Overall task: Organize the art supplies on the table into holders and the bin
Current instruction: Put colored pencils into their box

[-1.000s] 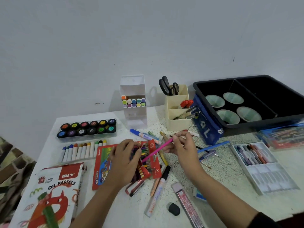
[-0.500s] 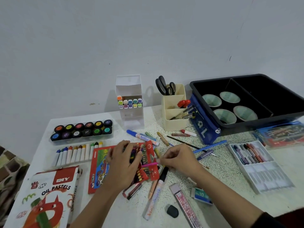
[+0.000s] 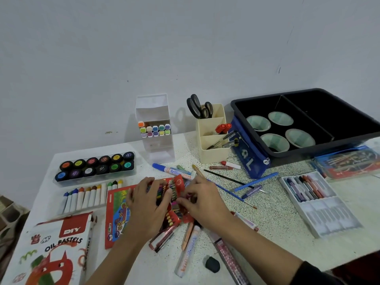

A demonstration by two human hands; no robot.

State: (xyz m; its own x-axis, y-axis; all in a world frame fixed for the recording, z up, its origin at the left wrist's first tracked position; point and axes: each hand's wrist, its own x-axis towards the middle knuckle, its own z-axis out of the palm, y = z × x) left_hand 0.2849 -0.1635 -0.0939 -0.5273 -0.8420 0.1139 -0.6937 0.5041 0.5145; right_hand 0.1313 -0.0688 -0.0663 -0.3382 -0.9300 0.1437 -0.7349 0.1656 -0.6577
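Observation:
An open red coloured-pencil box (image 3: 117, 214) lies in front of me on the table, its flap (image 3: 178, 183) raised and several pencils (image 3: 163, 192) showing inside. My left hand (image 3: 147, 206) lies over the box with fingertips bent over its far edge, holding it. My right hand (image 3: 202, 202) is at the box's right side, its curled fingers pinching a pink pencil (image 3: 174, 203) that is mostly hidden. The cream holder (image 3: 211, 154) with scissors (image 3: 197, 108), the white marker holder (image 3: 156, 140) and the black bin (image 3: 308, 150) stand at the back.
Loose items surround the box: a blue marker (image 3: 174, 171), a white marker (image 3: 186, 254), a black eraser (image 3: 211, 264), a blue brush (image 3: 255, 182). Paint pots (image 3: 94, 167), an oil-pastel tray (image 3: 88, 196) and its box (image 3: 55, 249) are left; a pen tray (image 3: 316, 202) right.
My right hand brought the pink pencil down from above the table and left into the red box. My left hand stayed on the box.

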